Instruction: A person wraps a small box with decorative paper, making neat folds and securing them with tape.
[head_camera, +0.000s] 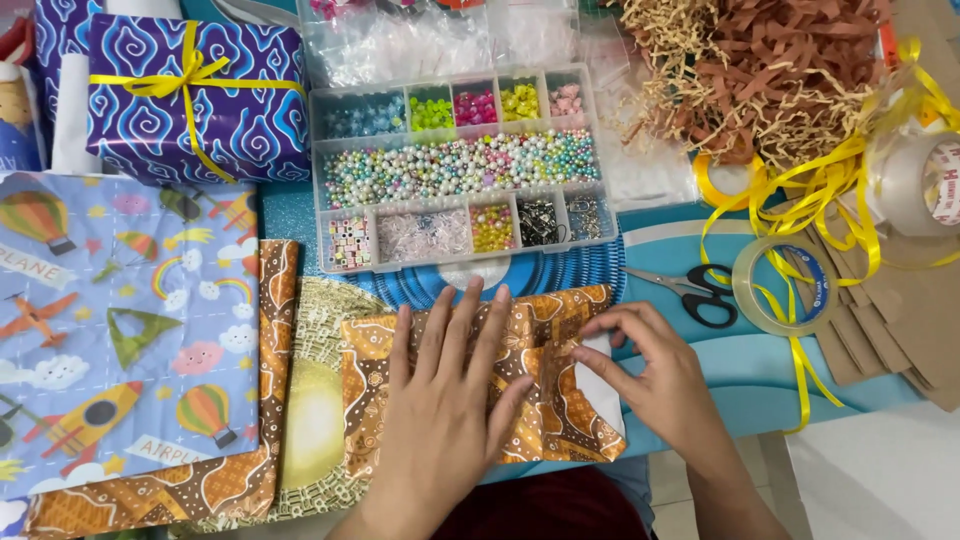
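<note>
A flat parcel wrapped in orange-brown patterned paper lies at the near edge of the table. My left hand rests flat on top of it, fingers spread toward the far side. At the parcel's right end, my right hand pinches and presses the folded paper flap, where a bit of white underside shows. Neither hand lifts the parcel.
A clear bead organiser box sits just beyond the parcel. Black-handled scissors, a tape roll, yellow ribbon, shredded paper filler lie to the right. A wrapped purple box and a light-blue children's-print wrapping sheet lie left.
</note>
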